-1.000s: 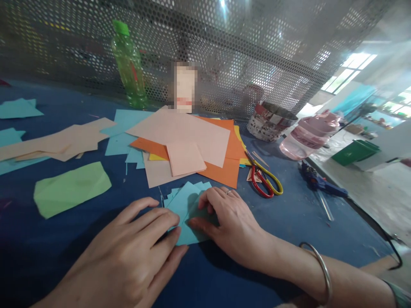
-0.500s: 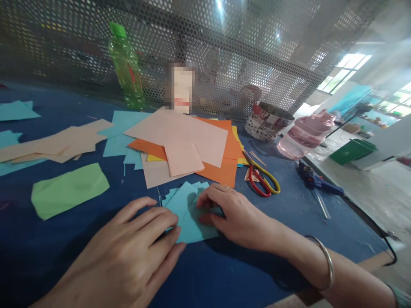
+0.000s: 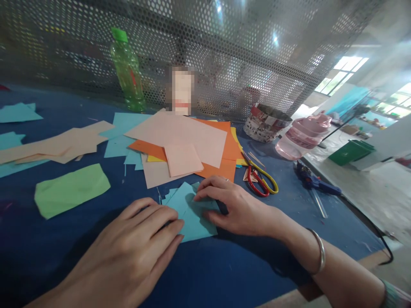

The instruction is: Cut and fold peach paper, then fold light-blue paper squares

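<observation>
A small stack of light-blue paper pieces lies on the dark blue tabletop between my hands. My left hand rests at the stack's left edge, fingers stretched out and lying against the paper. Over the right part of the stack hovers or lightly touches my right hand, its thumb parted from the curved fingers and nothing gripped between them. Just behind the stack are a pink sheet and orange paper. Red-and-yellow-handled scissors lie right of the sheets.
A green paper piece and beige strips lie at left. A green bottle stands before a perforated metal panel. On the right are a paper-covered bowl, a pink bottle and a blue glue gun with its cord.
My right hand has lifted slightly, and its thumb and fingers have spread wider apart. My left hand stays at the stack's left edge. The view has shifted slightly.
</observation>
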### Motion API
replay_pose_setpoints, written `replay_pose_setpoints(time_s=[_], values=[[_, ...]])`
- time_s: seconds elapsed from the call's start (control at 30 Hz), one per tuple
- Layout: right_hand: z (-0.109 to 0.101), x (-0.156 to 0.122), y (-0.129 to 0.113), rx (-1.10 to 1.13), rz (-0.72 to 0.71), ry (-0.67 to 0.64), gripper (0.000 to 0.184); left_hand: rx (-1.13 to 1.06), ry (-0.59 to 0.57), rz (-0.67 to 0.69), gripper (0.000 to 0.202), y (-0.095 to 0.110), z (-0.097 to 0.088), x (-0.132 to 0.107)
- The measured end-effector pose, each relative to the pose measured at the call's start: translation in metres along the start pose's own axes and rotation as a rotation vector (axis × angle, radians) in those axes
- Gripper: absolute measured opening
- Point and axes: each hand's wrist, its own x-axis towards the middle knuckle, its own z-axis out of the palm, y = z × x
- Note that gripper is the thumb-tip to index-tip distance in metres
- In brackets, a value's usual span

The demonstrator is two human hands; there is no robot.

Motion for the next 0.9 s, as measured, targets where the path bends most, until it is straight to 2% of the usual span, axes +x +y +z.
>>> replay_pose_setpoints(time_s=[0.17,0.3,0.43,0.57,0.67,0.73,0.9], values=[[-0.003,0.000,-0.006,-0.007,0.031,-0.025,0.050,0.072,-0.076,-0.014,0.018,-0.003,0.001,0.000],[0.004,0.002,-0.004,-0.038,0.004,0.014,0.040,0.089,-0.113,-0.023,0.021,-0.006,0.002,0.003],[0.010,0.003,0.007,-0.048,-0.018,0.082,0.039,0.080,-0.121,0.006,0.026,-0.009,0.003,0.004],[0.011,0.002,0.011,-0.051,-0.101,0.142,0.030,0.133,-0.067,0.054,0.033,-0.015,0.000,0.002],[0.011,0.001,0.007,-0.098,-0.208,0.147,0.020,0.230,-0.025,0.067,0.035,-0.022,-0.003,0.002],[0.013,0.001,0.003,-0.140,-0.264,0.141,0.015,0.253,-0.047,0.044,0.037,-0.024,-0.004,0.002],[0.013,0.001,-0.002,-0.195,-0.318,0.095,0.008,0.158,-0.052,0.025,0.039,-0.015,-0.003,-0.001]])
